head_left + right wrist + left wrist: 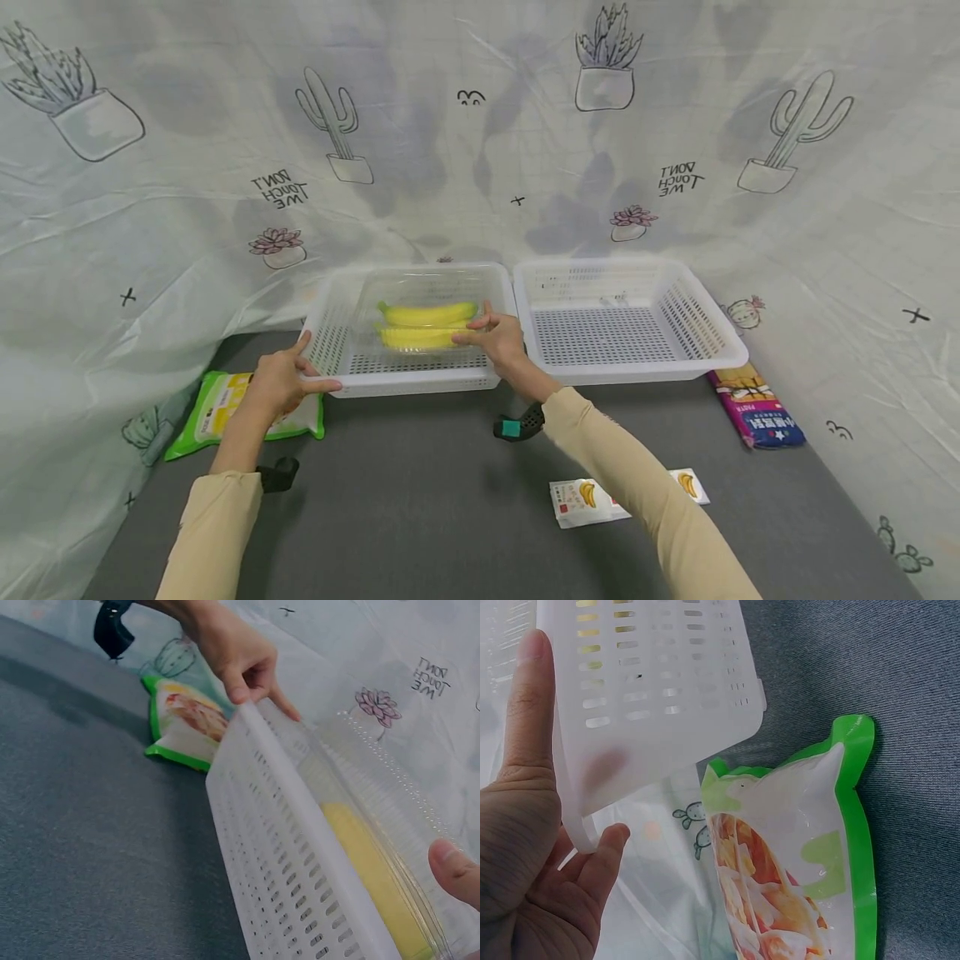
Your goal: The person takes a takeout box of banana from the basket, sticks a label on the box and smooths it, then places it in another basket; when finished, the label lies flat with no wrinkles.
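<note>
Left hand [281, 379] pinching the left white perforated basket [416, 383] by its left rim, right hand [501, 337] pinching a clear plastic container [405, 287], yellow bananas [430, 315] inside.

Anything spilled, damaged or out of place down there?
Nothing looks spilled or damaged. The purple packet lies aslant, its far end hidden by the right basket, so it looks slightly out of place; whether it is pinned underneath, I cannot tell.
</note>
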Demonstrator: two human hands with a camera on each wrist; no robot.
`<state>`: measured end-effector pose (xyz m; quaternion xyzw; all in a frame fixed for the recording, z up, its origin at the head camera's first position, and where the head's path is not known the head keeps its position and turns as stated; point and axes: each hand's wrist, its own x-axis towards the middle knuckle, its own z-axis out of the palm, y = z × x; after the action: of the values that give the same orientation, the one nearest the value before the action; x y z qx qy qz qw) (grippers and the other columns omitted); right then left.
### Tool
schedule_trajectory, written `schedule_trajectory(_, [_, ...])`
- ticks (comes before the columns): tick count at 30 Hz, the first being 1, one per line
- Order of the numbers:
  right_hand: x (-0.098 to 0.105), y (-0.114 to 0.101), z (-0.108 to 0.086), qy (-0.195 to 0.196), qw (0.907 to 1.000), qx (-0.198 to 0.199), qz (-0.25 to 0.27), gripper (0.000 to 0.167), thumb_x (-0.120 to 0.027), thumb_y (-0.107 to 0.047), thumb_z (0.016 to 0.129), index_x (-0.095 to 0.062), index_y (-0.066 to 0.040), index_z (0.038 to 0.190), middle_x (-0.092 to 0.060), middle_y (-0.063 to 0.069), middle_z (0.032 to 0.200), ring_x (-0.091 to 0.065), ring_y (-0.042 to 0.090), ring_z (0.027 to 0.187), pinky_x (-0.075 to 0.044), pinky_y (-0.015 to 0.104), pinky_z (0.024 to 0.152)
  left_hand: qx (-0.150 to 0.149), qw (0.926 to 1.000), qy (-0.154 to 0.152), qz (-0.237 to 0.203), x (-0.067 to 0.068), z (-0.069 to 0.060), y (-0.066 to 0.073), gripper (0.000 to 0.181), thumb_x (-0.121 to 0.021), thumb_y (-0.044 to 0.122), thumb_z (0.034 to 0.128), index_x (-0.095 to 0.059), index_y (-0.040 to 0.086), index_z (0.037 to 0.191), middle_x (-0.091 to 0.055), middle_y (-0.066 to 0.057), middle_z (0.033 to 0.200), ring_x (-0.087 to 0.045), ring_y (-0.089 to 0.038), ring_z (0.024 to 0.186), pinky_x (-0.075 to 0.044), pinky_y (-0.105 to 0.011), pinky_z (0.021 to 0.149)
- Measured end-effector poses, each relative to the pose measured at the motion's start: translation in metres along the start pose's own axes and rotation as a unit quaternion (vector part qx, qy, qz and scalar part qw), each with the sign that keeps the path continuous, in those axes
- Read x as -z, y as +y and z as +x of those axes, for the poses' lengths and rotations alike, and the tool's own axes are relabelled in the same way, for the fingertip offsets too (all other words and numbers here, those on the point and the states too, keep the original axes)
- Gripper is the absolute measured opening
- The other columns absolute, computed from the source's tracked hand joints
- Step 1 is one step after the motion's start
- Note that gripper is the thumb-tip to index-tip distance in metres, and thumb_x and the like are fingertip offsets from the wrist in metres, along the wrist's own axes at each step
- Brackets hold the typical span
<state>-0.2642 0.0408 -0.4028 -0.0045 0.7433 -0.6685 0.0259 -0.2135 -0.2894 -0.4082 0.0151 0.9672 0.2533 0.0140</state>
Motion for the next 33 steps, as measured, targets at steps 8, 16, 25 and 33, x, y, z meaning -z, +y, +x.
schedule_trajectory(8, [0.001,-0.006,-0.008,-0.003,0.9999,-0.002,0.016,0.019,-0.082,-0.001,0.073,-0.068,0.005,0.085,-0.032,0.009,0.152,-0.027,0.019,0.141,-0.034,0.037,0.108,-0.003,1.0000,0.003,-0.004,0.000,0.000,-0.001,0.112,-0.085,0.042,0.0683,-0.022,-0.003,0.150,-0.069,-0.019,0.094,-0.035,-0.013,0.042,-0.035,-0.029,0.039])
schedule_trajectory(16, [0.003,-0.013,-0.017,-0.007,0.9996,0.010,0.027,0.022,-0.081,0.003,0.071,-0.066,0.009,0.086,-0.033,0.012,0.151,-0.030,0.020,0.140,-0.032,0.037,0.109,0.004,1.0000,-0.002,-0.002,0.001,0.001,0.000,0.112,-0.084,0.048,0.0671,-0.026,-0.002,0.150,-0.065,-0.024,0.107,-0.032,-0.013,0.043,-0.033,-0.028,0.039])
schedule_trajectory(25, [0.007,-0.020,-0.023,-0.015,0.9993,-0.002,0.033,0.022,-0.080,0.004,0.072,-0.067,0.009,0.089,-0.032,0.013,0.152,-0.029,0.022,0.140,-0.025,0.038,0.112,0.002,0.9999,-0.012,-0.004,0.002,0.001,-0.001,0.112,-0.082,0.049,0.0686,-0.025,-0.003,0.150,-0.065,-0.018,0.089,-0.032,-0.013,0.041,-0.033,-0.029,0.039])
schedule_trajectory(33, [0.014,-0.031,-0.025,-0.028,0.9982,-0.004,0.054,0.027,-0.078,0.006,0.074,-0.064,0.015,0.095,-0.029,0.012,0.153,-0.028,0.021,0.141,-0.033,0.036,0.107,0.001,0.9999,-0.012,-0.005,0.002,0.000,0.001,0.117,-0.083,0.049,0.0677,-0.018,-0.002,0.151,-0.066,-0.010,0.081,-0.036,-0.013,0.043,-0.035,-0.029,0.040])
